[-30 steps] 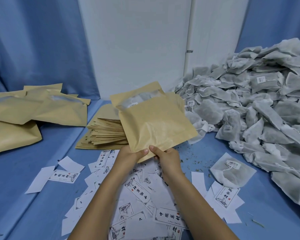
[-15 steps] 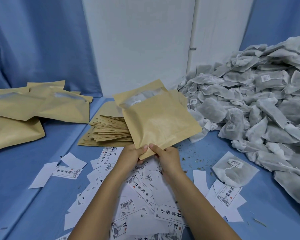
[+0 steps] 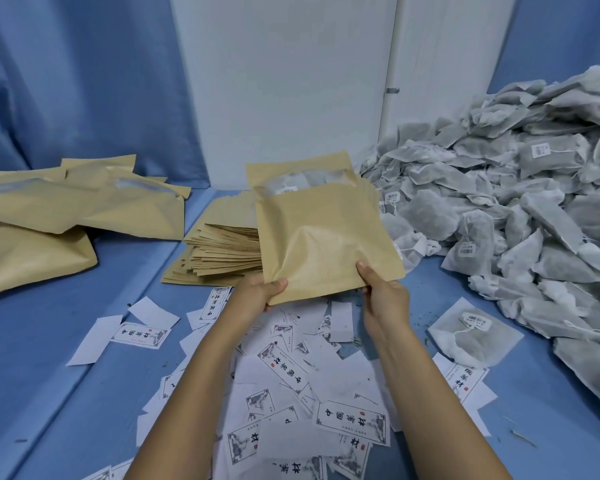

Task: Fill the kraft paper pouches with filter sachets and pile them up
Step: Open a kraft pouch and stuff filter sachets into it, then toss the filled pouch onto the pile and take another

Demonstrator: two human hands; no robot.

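Both hands are pinching the bottom edge of the kraft pouch (image 3: 326,237): left hand (image 3: 257,292) at the lower-left corner, right hand (image 3: 381,292) nearer the right corner, thumbs on the front. It's held up off the table, a sachet showing in its top window. Its left edge overlaps the stack of empty pouches (image 3: 219,251) and its right edge sits just beside the sachet heap (image 3: 516,209). There's a bare strip of blue tabletop (image 3: 136,271) between that stack and the filled pouches (image 3: 66,209) piled far left.
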